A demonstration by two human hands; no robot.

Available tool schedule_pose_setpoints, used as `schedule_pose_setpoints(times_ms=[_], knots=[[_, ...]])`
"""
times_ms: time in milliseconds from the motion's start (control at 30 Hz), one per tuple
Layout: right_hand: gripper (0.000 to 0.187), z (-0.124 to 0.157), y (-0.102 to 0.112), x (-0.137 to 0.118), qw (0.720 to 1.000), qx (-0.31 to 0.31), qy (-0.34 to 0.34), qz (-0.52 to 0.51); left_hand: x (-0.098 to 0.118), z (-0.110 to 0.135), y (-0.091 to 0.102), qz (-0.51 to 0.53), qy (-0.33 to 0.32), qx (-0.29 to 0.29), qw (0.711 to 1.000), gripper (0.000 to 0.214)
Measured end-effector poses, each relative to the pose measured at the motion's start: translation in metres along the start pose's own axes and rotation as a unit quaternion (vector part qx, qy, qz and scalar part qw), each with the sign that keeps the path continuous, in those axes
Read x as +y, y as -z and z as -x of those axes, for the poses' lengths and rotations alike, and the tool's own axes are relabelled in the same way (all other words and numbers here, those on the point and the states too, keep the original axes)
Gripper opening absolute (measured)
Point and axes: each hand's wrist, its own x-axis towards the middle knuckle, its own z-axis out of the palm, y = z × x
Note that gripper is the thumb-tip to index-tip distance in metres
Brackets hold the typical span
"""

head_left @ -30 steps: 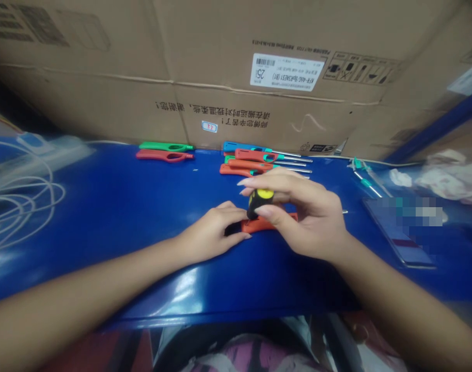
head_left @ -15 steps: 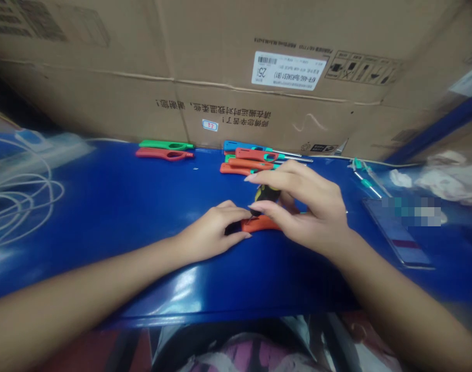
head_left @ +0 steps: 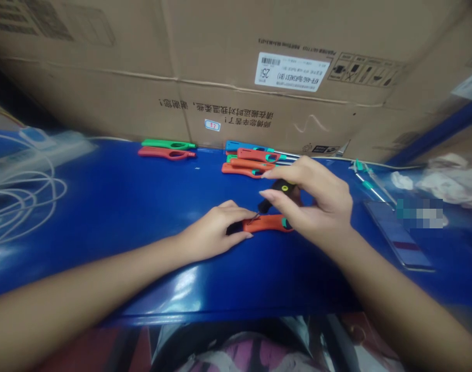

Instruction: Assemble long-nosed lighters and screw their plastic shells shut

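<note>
L hand (head_left: 210, 230): pinches left end of orange gas lighter (head_left: 266, 223).
R hand (head_left: 321, 200): grips blk/yel screwdriver (head_left: 278, 186), tilted, tip at lighter's left end.
Lighter: flat on blue table (head_left: 143, 206), btwn hands.
Risk: tip could slip & jab L fingers if pushed hard at that angle.
Hidden: lighter's right end, behind R hand; exact tip contact blurry.

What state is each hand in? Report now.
Left hand: closed around one end of an orange lighter.
Right hand: closed, holding a black screwdriver.
</note>
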Motion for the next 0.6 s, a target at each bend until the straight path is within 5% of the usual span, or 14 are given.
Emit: schedule_pose_setpoints(times_ms=[200,400,600], knots=[[0.039,0.0037,-0.0007,-0.0051,0.977,-0.129,-0.081,-0.146,0.0001,-0.0009,0.0008,-0.002,-0.003,-0.013,1.0,0.026],[0.023,0.0037,-0.0068,-0.0028,0.999,-0.011,-0.044,-0.03,-0.0026,-0.0006,-0.0007,0.005,-0.003,-0.009,1.0,0.03],[0.036,0.0043,-0.0033,-0.009,0.981,-0.078,-0.123,-0.13,0.0,-0.0012,0.0004,0.002,0.004,-0.012,1.0,0.035]])
